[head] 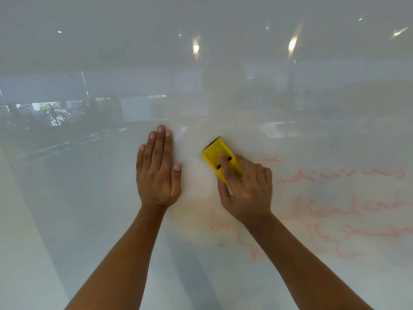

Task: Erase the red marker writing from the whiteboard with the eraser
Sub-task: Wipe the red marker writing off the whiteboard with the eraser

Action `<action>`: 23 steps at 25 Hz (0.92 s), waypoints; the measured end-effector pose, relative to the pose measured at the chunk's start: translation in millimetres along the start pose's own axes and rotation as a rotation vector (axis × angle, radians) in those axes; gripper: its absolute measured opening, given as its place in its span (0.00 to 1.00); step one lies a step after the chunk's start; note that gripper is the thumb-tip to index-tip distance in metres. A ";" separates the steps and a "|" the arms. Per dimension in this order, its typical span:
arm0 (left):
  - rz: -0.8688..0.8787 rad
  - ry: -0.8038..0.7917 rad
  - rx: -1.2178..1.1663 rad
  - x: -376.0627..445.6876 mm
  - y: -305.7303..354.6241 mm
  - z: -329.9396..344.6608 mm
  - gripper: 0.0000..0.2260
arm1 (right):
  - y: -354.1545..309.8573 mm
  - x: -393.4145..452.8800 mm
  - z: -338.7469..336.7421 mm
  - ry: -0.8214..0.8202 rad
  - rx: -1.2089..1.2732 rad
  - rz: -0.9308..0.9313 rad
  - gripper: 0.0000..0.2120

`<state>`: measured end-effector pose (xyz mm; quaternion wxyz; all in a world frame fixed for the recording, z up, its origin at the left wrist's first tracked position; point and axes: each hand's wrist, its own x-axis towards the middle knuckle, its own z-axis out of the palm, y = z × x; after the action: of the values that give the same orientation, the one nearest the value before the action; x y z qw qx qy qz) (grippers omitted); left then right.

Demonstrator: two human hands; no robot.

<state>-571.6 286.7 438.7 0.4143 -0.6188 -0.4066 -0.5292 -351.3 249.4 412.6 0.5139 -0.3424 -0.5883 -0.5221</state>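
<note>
The whiteboard [89, 220] fills the whole view, glossy and pale, with reflections of ceiling lights near the top and of plants [55, 114] at the left.

The left hand [157, 171] lies flat against the board, fingers straight and together, thumb out to the side, holding nothing. Its bare forearm runs down to the bottom edge.

The right hand [245, 189] grips the eraser [220, 156], a yellow block with a dark pad showing at its upper end. The index finger lies along the eraser's back between two dark slots, the thumb presses its lower left side, and the other fingers curl over its right side. The eraser is tilted, its top leaning left, and sits against the board just right of the left hand, the two hands apart.

The writing [342, 209] is red and faint, in several rows to the right of and below the right hand. Some strokes pass under the right wrist and forearm. The words are too blurred to read. The board between the hands and above the eraser looks bare, with a slight pale smudge.
</note>
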 end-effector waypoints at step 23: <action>0.013 0.034 0.069 -3.3 0.5 4.3 0.28 | 19.3 -29.9 -16.5 -0.114 -0.023 -0.197 0.24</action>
<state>-570.2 290.4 435.0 0.4456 -0.5978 -0.4135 -0.5227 -322.0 241.7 387.7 0.4219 -0.3180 -0.6412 -0.5566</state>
